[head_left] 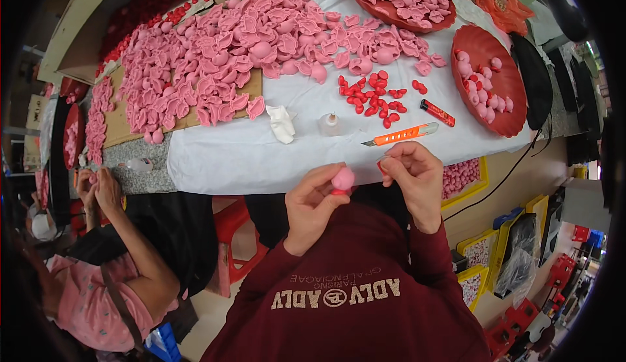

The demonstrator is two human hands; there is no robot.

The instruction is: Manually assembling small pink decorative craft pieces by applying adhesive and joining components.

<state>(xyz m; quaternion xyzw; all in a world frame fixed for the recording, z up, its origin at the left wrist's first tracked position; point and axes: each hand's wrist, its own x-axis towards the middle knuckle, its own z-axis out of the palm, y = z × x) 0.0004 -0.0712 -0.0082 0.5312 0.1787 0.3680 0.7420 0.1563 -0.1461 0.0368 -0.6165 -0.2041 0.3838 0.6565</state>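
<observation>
Near the table's front edge my left hand (305,211) is closed on a round pink plastic piece (343,179), held between thumb and fingers. A red part (339,192) shows at the ball's lower side. To its right, my right hand (417,186) pinches a small red piece (381,165), mostly hidden by the fingertips. Beyond my hands on the white cloth (228,160) lie an orange utility knife (403,134) and a small clear bottle (330,125). Loose red pieces (372,98), a red tube-like item (437,113) and a crumpled white tissue (282,124) lie there too.
A large heap of pink shell-like pieces (215,55) covers the far left. Red scalloped trays hold pink balls (486,91) at right and pink pieces (404,0) at back. At left, another person (117,231) works with both hands. Yellow crates (479,251) stand below right.
</observation>
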